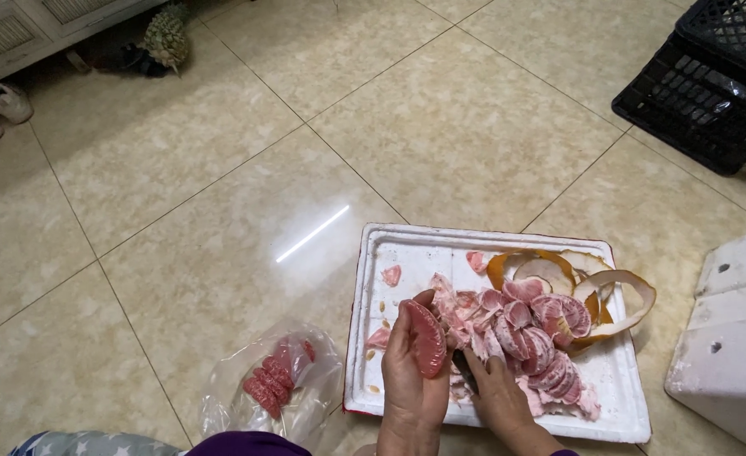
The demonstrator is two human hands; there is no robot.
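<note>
Where the white foam tray (406,245) lies on the tiled floor (221,169), open tile runs wide toward nine and twelve o'clock; at two o'clock a black crate (702,93) closes that side, and at four o'clock a white box (732,338) stands just beside the tray's edge. Over the tray's near rim the left hand (411,380) holds a peeled pink pomelo segment (428,338), fingers curled about it; its long axis runs roughly twelve to six, curved back toward three. At its three o'clock the right hand (499,393) grips a dark knife (464,370), fingers closed on the handle. Beyond lie more segments (533,329) and curled peel (618,295); at nine o'clock a clear bag (271,384) holds peeled pieces.
</note>
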